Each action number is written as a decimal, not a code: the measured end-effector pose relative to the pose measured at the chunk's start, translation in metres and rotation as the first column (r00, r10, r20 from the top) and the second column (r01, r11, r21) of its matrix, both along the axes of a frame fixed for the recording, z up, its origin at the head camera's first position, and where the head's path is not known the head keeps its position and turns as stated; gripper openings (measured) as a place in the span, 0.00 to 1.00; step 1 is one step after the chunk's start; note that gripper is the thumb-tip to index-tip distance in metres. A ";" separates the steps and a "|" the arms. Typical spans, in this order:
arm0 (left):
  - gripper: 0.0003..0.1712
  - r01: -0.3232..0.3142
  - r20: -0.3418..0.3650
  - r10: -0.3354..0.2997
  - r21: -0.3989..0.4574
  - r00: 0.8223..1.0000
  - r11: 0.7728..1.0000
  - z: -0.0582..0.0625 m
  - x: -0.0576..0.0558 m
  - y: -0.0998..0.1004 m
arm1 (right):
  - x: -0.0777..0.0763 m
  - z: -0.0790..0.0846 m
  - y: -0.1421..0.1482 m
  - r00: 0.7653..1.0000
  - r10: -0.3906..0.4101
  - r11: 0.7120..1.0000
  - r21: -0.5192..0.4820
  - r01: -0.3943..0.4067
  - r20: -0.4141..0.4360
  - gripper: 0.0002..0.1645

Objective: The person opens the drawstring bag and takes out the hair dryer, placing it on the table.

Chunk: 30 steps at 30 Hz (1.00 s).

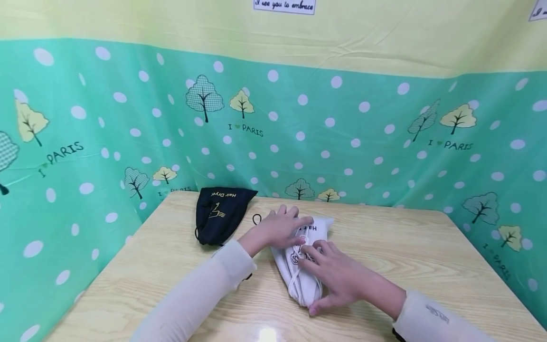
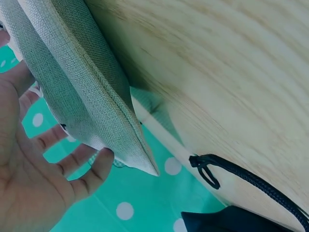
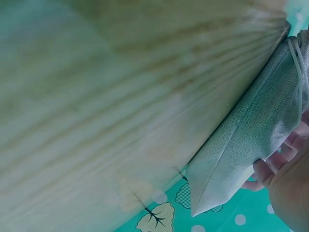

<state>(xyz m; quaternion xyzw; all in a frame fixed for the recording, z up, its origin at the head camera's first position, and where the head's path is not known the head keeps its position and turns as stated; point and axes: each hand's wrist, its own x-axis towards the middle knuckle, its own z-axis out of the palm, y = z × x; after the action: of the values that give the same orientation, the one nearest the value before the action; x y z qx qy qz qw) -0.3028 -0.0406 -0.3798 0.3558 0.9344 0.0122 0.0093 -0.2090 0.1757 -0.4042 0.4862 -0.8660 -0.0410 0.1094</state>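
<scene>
A white drawstring bag (image 1: 284, 266) with dark printing lies on the wooden table, its gathered end toward me. White cords (image 1: 293, 281) run loosely over its front. My left hand (image 1: 279, 229) lies across the far left part of the bag, fingers spread over it. Over the near right side, my right hand (image 1: 337, 273) touches the bag, its thumb by the gathered end. In the left wrist view, loosely bent fingers rest along the bag's pale cloth (image 2: 82, 87). The right wrist view shows fingertips against the cloth side (image 3: 241, 130). The bag's contents are hidden.
A black drawstring bag (image 1: 224, 213) with gold "Hair Dryer" lettering lies at the back left of the table (image 1: 401, 247). Its black cord (image 2: 260, 183) shows in the left wrist view. A green dotted curtain (image 1: 325, 123) hangs behind the table.
</scene>
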 end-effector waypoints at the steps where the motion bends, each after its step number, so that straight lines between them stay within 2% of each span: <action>1: 0.38 0.005 -0.004 -0.005 0.000 1.000 1.000 -0.001 0.000 0.000 | 0.002 0.001 0.000 1.000 0.001 1.000 0.004 -0.001 -0.001 0.62; 10: 0.38 0.055 -0.035 -0.055 -0.011 0.998 0.998 -0.003 0.007 0.008 | 0.014 0.001 0.010 0.999 0.002 0.998 0.058 0.001 -0.049 0.63; 16: 0.37 0.047 -0.043 -0.048 -0.031 0.998 0.998 -0.003 0.009 0.011 | 0.017 -0.001 0.011 0.990 0.028 0.996 0.091 -0.015 -0.135 0.62; 22: 0.37 0.052 -0.041 -0.053 -0.022 0.998 0.998 -0.002 0.009 0.010 | 0.020 0.000 0.009 0.974 0.064 0.993 0.115 -0.040 -0.216 0.57; 30: 0.36 0.070 -0.041 -0.070 -0.009 0.997 0.998 -0.002 0.006 0.008 | 0.020 0.004 0.010 0.972 0.072 0.995 0.083 -0.055 -0.225 0.54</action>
<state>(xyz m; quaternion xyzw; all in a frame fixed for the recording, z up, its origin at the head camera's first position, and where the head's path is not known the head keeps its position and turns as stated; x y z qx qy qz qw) -0.2964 -0.0322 -0.3822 0.3884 0.9214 0.0010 -0.0084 -0.1889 0.1861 -0.3998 0.5096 -0.8295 -0.1259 0.1906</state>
